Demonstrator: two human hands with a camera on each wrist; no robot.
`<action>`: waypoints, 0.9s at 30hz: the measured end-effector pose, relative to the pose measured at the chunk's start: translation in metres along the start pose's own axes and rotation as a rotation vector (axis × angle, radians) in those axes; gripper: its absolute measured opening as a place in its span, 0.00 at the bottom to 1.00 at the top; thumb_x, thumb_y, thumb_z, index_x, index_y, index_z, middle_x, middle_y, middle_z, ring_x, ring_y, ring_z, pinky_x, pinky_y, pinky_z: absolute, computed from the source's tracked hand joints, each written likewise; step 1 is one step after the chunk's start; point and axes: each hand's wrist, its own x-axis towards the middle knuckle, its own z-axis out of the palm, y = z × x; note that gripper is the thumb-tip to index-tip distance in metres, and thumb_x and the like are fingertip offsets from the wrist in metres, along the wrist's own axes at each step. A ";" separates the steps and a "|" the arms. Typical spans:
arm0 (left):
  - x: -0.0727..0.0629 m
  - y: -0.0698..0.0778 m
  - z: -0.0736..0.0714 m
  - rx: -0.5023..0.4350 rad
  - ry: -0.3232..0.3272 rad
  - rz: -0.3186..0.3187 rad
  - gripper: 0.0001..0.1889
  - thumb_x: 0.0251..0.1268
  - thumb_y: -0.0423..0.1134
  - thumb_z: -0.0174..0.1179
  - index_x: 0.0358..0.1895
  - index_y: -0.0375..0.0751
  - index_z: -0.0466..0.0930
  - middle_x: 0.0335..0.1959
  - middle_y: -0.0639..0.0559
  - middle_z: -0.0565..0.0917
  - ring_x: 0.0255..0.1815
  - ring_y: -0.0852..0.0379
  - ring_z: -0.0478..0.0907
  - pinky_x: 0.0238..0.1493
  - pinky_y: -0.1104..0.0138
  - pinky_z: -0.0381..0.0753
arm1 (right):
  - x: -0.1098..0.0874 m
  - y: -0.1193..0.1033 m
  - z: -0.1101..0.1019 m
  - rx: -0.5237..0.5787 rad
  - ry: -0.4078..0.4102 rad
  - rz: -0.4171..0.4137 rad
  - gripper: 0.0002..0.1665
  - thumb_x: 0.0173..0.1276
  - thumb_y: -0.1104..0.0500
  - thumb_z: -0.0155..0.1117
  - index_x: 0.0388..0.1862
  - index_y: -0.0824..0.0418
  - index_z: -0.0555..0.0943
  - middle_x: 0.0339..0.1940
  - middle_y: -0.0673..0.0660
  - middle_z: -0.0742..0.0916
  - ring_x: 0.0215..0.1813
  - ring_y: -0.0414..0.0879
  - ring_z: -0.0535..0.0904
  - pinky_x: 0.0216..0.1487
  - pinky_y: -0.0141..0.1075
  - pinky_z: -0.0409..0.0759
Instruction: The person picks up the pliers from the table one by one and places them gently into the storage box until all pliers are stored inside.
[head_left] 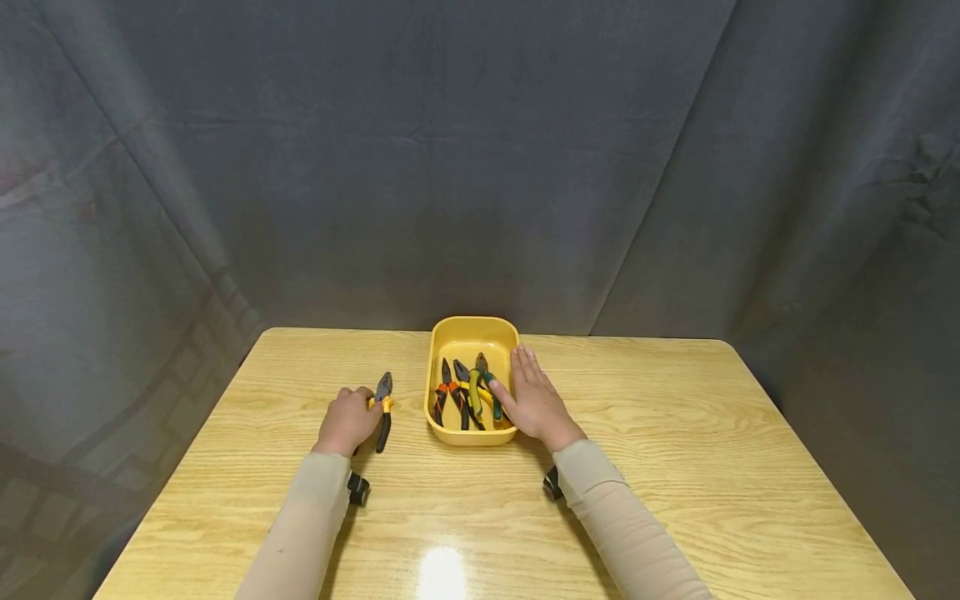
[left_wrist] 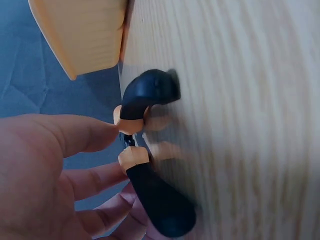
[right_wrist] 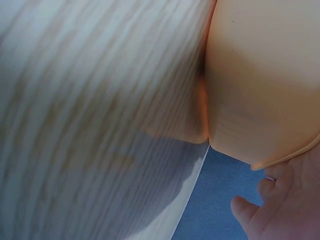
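Observation:
At the left, combination pliers with black and yellow handles lie on the table, handles spread. My left hand pinches them near the pivot; in the left wrist view the thumb meets one yellow collar and a finger the other. The yellow bin holds several pliers, among them an orange-and-black pair with a slim nose and a green-handled pair. Along the bin's right rim rests my right hand, fingers straight, thumb reaching over the inside. The right wrist view shows that hand at the bin's outer wall.
Everything stands on a light wood-grain table. Its far edge runs just behind the bin, with a grey curtain beyond. Black wrist cameras show beneath both sleeves.

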 end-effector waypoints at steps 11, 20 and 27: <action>-0.004 0.001 -0.003 0.017 0.002 -0.055 0.22 0.68 0.39 0.64 0.53 0.22 0.74 0.42 0.29 0.77 0.37 0.37 0.78 0.38 0.47 0.80 | 0.000 0.001 0.000 -0.004 -0.021 0.006 0.47 0.83 0.36 0.36 0.83 0.65 0.40 0.84 0.61 0.43 0.84 0.56 0.35 0.81 0.53 0.46; -0.004 0.003 -0.006 0.030 -0.057 -0.136 0.25 0.71 0.39 0.60 0.55 0.15 0.69 0.44 0.24 0.77 0.42 0.33 0.80 0.43 0.46 0.81 | 0.001 0.001 0.001 -0.032 -0.024 -0.003 0.52 0.79 0.28 0.27 0.83 0.65 0.39 0.85 0.62 0.44 0.84 0.57 0.36 0.81 0.51 0.46; -0.005 0.003 -0.008 0.059 -0.077 -0.132 0.18 0.73 0.35 0.56 0.48 0.16 0.73 0.33 0.32 0.81 0.31 0.44 0.79 0.32 0.53 0.80 | 0.001 0.000 0.002 -0.035 -0.013 -0.003 0.51 0.80 0.30 0.30 0.83 0.65 0.39 0.85 0.62 0.45 0.84 0.57 0.37 0.81 0.52 0.47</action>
